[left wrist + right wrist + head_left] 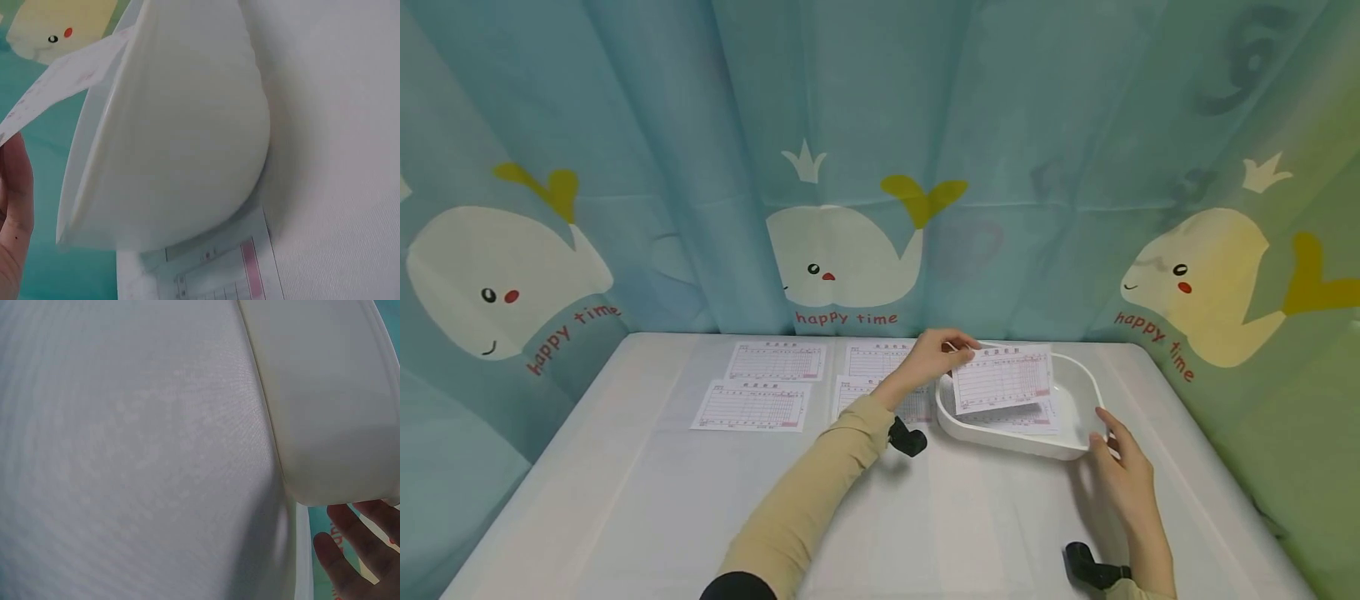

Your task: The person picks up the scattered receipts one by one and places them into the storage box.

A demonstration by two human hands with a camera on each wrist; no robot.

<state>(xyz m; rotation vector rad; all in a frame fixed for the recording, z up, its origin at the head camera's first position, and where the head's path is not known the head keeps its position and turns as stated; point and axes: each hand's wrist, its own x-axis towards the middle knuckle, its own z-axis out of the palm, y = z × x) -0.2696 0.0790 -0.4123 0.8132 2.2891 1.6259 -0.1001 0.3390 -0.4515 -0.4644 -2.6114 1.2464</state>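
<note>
My left hand (928, 358) pinches the upper left corner of a printed paper form (1003, 379) with red and dark lines. The form is held tilted over a white plastic tray (951, 421), and another form (1041, 418) lies inside beneath it. In the left wrist view, the held form (78, 65) reaches over the tray's rim, with only part of the left hand (14, 212) showing. At the tray's right end, my right hand (1123, 471) holds the rim by the near corner. Its fingers (359, 540) meet the outer wall in the right wrist view.
Two forms (775, 362) (752, 406) lie at the table's back left. Another pair (876, 360) (853, 392) lies left of the tray, partly covered by the left arm. A white cloth covers the table (647, 500). Behind hangs a blue curtain (850, 83) with whale prints.
</note>
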